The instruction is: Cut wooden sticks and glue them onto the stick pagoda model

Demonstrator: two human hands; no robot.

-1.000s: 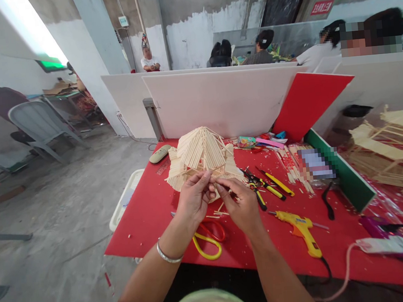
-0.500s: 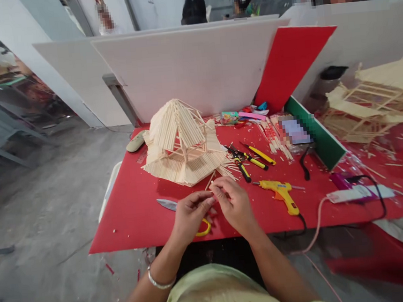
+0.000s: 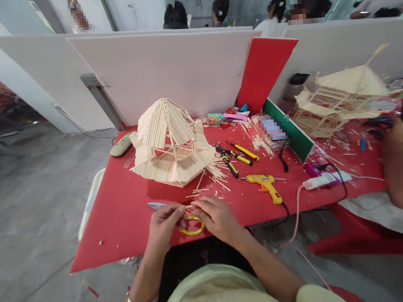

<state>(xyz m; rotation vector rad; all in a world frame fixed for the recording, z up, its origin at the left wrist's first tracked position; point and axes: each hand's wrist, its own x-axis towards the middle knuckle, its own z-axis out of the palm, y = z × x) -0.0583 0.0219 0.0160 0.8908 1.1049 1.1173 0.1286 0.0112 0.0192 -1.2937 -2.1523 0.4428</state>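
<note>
My left hand and my right hand pinch the two ends of a short, thin wooden stick near the table's front edge. Fingers hide parts of it. Directly below lies a pair of scissors, with its yellow handle between my hands and its blade pointing left. Beyond my fingers stands a pavilion model built from wooden sticks, with a pointed roof above a wider lower roof. Several loose sticks lie at its right side.
Pliers, a yellow utility knife and a yellow glue gun lie on the red table. At right are a power strip, another stick model and a co-worker's hand holding a phone. White boards stand behind.
My hands have moved apart a little and lowered toward the table's front edge, and the stick now spans between them. The view has swung right, bringing a co-worker's arm into sight.
</note>
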